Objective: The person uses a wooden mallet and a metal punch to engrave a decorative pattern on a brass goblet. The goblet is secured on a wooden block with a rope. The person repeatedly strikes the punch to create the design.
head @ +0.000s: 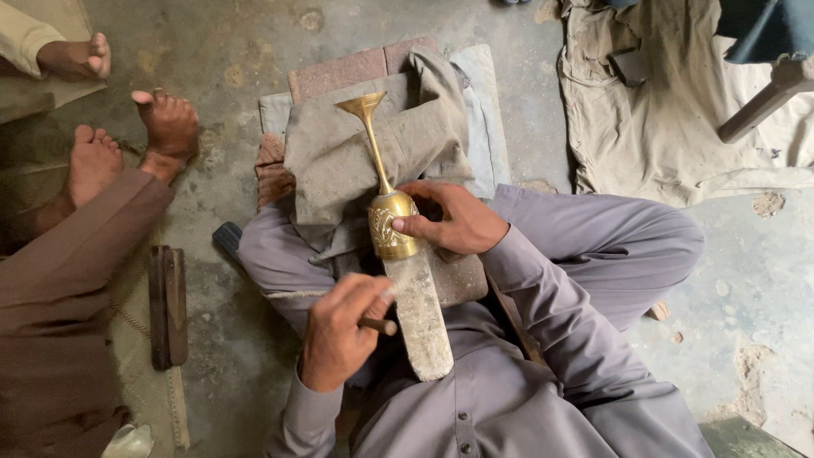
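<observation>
Head view, seated cross-legged on concrete floor (526, 110), grey clothing. Brass goblet (386, 212) lying on its side over lap, foot and slim stem pointing away, engraved cup slipped over end of a pale rounded wooden form (420, 309) that runs back toward the body. Right hand (454, 219) wrapped on cup from the right, fingers (415, 227) pressed on the engraved band, thumb over top. Left hand (339, 331) clenched round a short wooden tool handle (379, 324), tip touching the form just below the cup rim; working end hidden, cannot tell its kind. Grey folded cloth (356, 153) under goblet stem, draped over a reddish brick (348, 72). Another person's bare feet (127, 140) and brown sleeve (59, 288) at left, well apart. Dark wooden block (168, 305) on floor beside left knee. Crumpled beige cloth (670, 110) at upper right.
</observation>
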